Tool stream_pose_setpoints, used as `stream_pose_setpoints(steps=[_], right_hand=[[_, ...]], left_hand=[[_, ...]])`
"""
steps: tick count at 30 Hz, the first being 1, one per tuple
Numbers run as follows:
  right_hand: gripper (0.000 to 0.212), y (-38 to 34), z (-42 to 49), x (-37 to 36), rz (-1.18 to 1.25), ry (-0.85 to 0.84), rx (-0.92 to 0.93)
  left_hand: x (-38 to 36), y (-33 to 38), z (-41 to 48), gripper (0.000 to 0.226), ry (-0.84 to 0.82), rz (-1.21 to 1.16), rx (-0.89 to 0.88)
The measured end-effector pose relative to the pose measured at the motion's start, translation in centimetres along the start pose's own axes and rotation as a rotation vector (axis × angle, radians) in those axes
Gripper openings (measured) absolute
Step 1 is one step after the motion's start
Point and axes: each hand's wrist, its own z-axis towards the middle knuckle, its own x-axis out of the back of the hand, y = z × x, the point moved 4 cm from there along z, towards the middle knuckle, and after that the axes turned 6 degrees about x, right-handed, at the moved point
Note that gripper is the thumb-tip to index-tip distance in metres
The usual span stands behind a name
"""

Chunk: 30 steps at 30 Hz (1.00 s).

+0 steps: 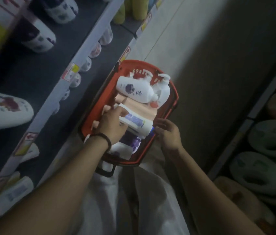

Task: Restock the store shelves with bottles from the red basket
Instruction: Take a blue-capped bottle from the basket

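A red basket [173,92] stands on the floor beside the shelves, filled with several bottles. My left hand [112,123] grips a white bottle with a blue and purple label [136,122] that lies across the basket. My right hand [167,133] touches the blue-capped end of that same bottle at the basket's right rim, fingers loosely curled. A white bottle with a purple flower print [134,89] lies at the far end of the basket, next to a white pump bottle [165,87]. Peach-coloured bottles [139,107] lie beneath them.
Dark shelves [37,78] with white edges and price tags run along the left, holding white bottles with purple prints [39,39]. Yellow-green bottles [138,9] stand further along. On the right, low shelves hold pale green items [269,141]. A grey floor strip lies between.
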Motion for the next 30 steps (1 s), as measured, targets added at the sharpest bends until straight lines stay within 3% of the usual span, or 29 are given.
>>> stream_pose_setpoints(steps=[9, 15, 20, 30], right_hand=[[0.042, 3.8, 2.9, -1.6, 0.007, 0.012, -0.016], [0.044, 4.5, 3.0, -0.7, -0.040, 0.024, -0.007], [0.042, 3.9, 2.6, 0.1, 0.042, 0.028, -0.035], [0.044, 3.1, 2.5, -0.2, 0.065, 0.028, -0.020]], left_hand=[[-6.4, 2.1, 4.2, 0.074, -0.085, 0.417, -0.184], [-8.4, 1.9, 5.2, 0.077, -0.166, 0.607, -0.230], [-8.6, 2.4, 5.3, 0.072, -0.140, 0.689, -0.267], [-8.3, 2.7, 4.8, 0.088, -0.182, 0.813, -0.261]])
